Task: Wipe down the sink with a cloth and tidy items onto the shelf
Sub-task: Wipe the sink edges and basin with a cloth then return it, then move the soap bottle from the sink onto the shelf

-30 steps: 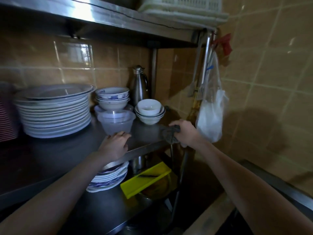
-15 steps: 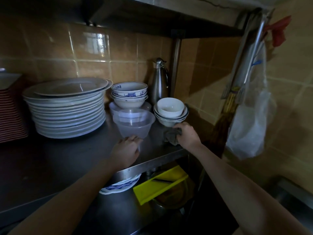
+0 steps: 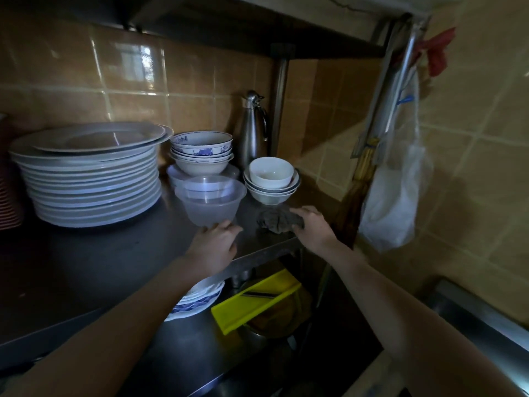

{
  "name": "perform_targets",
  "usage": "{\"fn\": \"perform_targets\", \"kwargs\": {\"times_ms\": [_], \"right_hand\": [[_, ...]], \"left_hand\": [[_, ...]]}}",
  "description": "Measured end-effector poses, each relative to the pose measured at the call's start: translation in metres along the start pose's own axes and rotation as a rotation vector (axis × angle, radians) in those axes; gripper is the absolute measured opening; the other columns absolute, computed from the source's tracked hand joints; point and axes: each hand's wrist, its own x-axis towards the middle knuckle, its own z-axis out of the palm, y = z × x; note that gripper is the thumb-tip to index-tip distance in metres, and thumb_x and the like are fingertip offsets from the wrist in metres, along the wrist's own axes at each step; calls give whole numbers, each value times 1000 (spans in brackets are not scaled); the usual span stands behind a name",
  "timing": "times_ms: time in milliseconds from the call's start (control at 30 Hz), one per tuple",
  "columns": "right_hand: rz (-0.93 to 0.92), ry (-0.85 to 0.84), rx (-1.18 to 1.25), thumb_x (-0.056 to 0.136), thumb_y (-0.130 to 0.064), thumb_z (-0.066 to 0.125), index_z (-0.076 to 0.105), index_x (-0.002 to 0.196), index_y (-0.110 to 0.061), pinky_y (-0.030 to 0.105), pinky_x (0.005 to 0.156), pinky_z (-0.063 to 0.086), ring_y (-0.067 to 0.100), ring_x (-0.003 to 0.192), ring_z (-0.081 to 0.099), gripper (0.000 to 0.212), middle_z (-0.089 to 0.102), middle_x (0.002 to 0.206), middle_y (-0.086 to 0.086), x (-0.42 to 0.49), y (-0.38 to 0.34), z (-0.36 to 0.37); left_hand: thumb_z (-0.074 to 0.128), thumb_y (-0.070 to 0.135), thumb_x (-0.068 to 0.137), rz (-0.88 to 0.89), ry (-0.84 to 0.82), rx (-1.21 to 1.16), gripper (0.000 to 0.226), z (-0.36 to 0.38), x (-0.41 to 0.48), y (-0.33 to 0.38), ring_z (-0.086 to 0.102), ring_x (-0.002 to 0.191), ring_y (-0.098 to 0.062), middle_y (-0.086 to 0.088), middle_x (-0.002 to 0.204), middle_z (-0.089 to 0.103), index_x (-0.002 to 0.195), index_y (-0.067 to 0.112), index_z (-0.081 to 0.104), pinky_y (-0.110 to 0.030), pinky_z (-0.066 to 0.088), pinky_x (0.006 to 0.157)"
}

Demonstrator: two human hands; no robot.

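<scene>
A crumpled dark grey cloth (image 3: pixel 276 220) lies on the steel shelf (image 3: pixel 114 253) near its front right corner. My right hand (image 3: pixel 313 227) grips the cloth from the right, thumb and fingers around its edge. My left hand (image 3: pixel 214 242) rests on the shelf's front edge, its fingertips touching the base of a clear plastic bowl (image 3: pixel 210 200). The corner of the sink (image 3: pixel 472 316) shows at the lower right.
On the shelf stand a tall stack of plates (image 3: pixel 91 179), blue-patterned bowls (image 3: pixel 201 151), white bowls (image 3: pixel 270 179) and a steel flask (image 3: pixel 253 130). A plastic bag (image 3: pixel 396 196) hangs at the right post. Below lie a yellow cutting board (image 3: pixel 254 302) and more plates (image 3: pixel 197 299).
My right hand has brought the cloth from the shelf's front corner onto the shelf top, in front of the white bowls. My left hand stays by the clear bowl.
</scene>
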Motion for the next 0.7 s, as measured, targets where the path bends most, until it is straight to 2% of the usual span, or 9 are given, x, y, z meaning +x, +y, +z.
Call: {"fn": "perform_targets", "kwargs": {"times_ms": [233, 433, 567, 700], "right_hand": [[71, -27, -30, 94, -17, 47, 46, 136, -24, 45, 110, 36, 28, 133, 38, 43, 36, 145, 4, -71, 43, -27], [143, -72, -78, 94, -18, 43, 50, 134, -22, 39, 109, 37, 25, 132, 41, 41, 46, 141, 3, -137, 91, -47], [281, -45, -55, 93, -20, 51, 48, 135, -26, 39, 108, 38, 26, 131, 43, 43, 43, 144, 3, -188, 126, -60], [408, -11, -83, 91, -18, 52, 47, 135, -28, 42, 107, 40, 25, 127, 45, 45, 46, 138, 2, -236, 163, -78]], "left_hand": [[45, 26, 91, 109, -6, -38, 43, 1, -10, 62, 48, 120, -27, -1, 134, 45, 134, 24, 44, -41, 38, 97], [44, 26, 92, 224, -72, -68, 44, 9, -14, 129, 41, 127, -26, 0, 140, 41, 136, 24, 41, -41, 36, 101], [43, 26, 92, 300, -88, -100, 43, 16, -14, 173, 44, 124, -27, 0, 138, 42, 135, 24, 42, -42, 36, 99], [42, 28, 94, 391, -144, -130, 43, 26, -12, 220, 42, 127, -23, 3, 141, 40, 137, 26, 39, -43, 35, 100]]}}
